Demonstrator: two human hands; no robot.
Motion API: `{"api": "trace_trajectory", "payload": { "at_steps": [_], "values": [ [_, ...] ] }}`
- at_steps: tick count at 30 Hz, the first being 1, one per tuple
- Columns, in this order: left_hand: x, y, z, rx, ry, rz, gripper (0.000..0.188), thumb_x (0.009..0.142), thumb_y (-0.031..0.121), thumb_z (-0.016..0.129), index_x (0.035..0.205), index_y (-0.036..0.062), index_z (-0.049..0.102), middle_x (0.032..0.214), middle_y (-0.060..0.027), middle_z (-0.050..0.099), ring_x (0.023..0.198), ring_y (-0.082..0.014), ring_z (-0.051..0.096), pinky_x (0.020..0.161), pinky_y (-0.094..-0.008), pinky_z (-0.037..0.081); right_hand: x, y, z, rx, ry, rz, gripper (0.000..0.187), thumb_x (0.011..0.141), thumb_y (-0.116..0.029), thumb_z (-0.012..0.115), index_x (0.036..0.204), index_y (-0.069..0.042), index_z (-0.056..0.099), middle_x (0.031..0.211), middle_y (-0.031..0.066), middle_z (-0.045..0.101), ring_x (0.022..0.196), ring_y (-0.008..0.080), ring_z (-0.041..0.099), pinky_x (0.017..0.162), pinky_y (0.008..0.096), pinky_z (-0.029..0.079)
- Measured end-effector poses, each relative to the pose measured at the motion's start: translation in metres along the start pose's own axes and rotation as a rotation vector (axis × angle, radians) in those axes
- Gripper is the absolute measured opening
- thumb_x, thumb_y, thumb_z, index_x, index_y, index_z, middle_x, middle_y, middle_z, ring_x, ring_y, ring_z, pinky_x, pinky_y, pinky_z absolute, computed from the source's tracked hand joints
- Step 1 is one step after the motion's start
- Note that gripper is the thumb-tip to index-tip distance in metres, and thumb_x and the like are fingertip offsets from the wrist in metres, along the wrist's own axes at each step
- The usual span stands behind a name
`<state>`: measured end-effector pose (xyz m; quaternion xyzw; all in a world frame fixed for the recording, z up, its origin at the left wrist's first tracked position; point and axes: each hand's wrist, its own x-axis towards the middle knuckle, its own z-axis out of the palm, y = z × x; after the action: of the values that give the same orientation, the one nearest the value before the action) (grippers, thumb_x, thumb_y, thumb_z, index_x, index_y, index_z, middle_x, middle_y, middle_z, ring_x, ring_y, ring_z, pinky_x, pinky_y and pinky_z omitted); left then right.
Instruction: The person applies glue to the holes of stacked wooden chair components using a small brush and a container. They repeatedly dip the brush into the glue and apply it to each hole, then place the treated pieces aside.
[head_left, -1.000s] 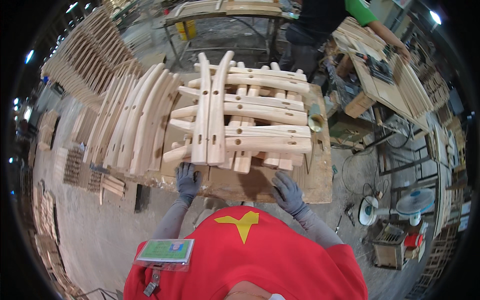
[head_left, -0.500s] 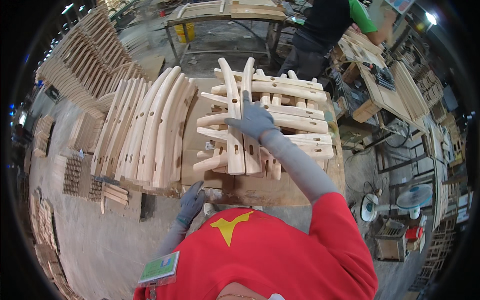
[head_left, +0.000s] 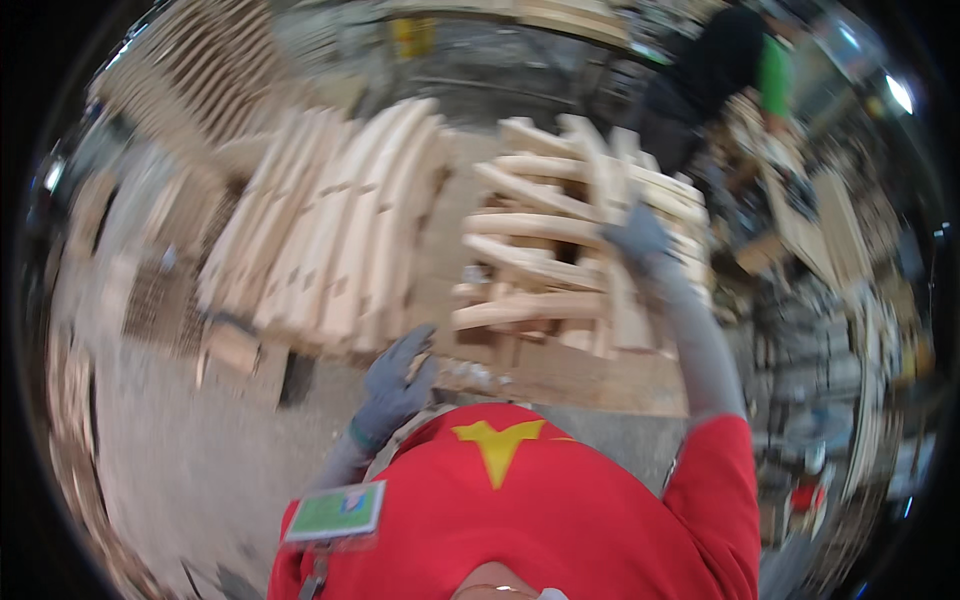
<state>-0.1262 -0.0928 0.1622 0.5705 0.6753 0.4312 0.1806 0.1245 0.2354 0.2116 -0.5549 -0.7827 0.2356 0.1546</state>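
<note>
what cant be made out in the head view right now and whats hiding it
All in the head view:
Right hand: blur hides whether it grips or merely touches the top wooden pieces.
Left hand: blurred; contact with the table is unclear.
Crossed stack: lower layers covered by pieces above.
Badge: print too small and blurred.
Co-worker: hand detail lost to blur.

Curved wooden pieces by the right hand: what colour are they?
Pale tan pieces, in the head view.

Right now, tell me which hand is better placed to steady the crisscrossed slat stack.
Probably the right: the right gloved hand is over the crisscrossed slat stack, while the left gloved hand is apart, near the workbench edge.
</note>
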Motion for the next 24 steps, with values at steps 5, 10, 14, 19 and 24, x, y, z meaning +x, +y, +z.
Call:
{"api": "trace_trajectory", "payload": {
  "at_steps": [5,10,14,19,24],
  "values": [
    [0.018,-0.007,-0.07,0.184,0.145,-0.024,0.038,0.081,0.015,0.064,0.117,0.0062,0.058,0.105,-0.0139,0.064,0.088,-0.0286,0.065,0.077,-0.0343,0.052,-0.005,0.092,-0.055,-0.31,0.072,0.07,0.076,0.066,-0.04,0.07,0.125,0.002,0.049,0.113,0.0242,0.06,0.107,0.0348,0.058,0.091,0.0392,0.045],
    [0.06,-0.075,-0.151,0.482,0.277,-0.153,0.05,0.083,0.031,0.063,0.126,0.0093,0.053,0.119,-0.0142,0.059,0.107,-0.0293,0.058,0.095,-0.0382,0.045,-0.002,0.125,-0.046,-0.377,0.128,0.139,0.102,0.066,-0.04,0.073,0.141,0.007,0.023,0.124,0.0306,0.05,0.112,0.0403,0.054,0.095,0.0407,0.043],
    [0.1,-0.149,-0.218,1.068,0.192,-0.377,0.067,0.081,0.047,0.059,0.134,0.0091,0.044,0.134,-0.0161,0.047,0.126,-0.0361,0.04,0.105,-0.0418,0.034,-0.003,0.031,-0.035,-0.623,0.167,0.058,0.089,0.073,-0.042,0.07,0.138,0.004,0.032,0.109,0.0289,0.059,0.103,0.0408,0.058,0.09,0.0428,0.045],
    [0.135,-0.214,-0.27,0.848,0.013,-0.531,0.076,0.071,0.04,0.063,0.135,0.0051,0.041,0.13,-0.0224,0.049,0.119,-0.0371,0.048,0.1,-0.0412,0.038,-0.021,-0.151,0.052,-0.099,-0.11,-0.242,0.084,0.08,-0.047,0.065,0.138,0.004,0.032,0.128,0.0268,0.05,0.121,0.0371,0.047,0.101,0.0393,0.038],
    [0.156,-0.215,-0.274,0.582,-0.077,-0.359,0.072,0.07,0.033,0.061,0.133,0.0032,0.042,0.121,-0.0231,0.056,0.111,-0.0363,0.054,0.094,-0.0393,0.042,-0.029,-0.263,0.157,0.025,-0.304,-0.285,0.109,0.072,-0.054,0.065,0.146,0.001,0.007,0.136,0.0406,0.029,0.117,0.046,0.049,0.1,0.0402,0.041]
  ]
}}
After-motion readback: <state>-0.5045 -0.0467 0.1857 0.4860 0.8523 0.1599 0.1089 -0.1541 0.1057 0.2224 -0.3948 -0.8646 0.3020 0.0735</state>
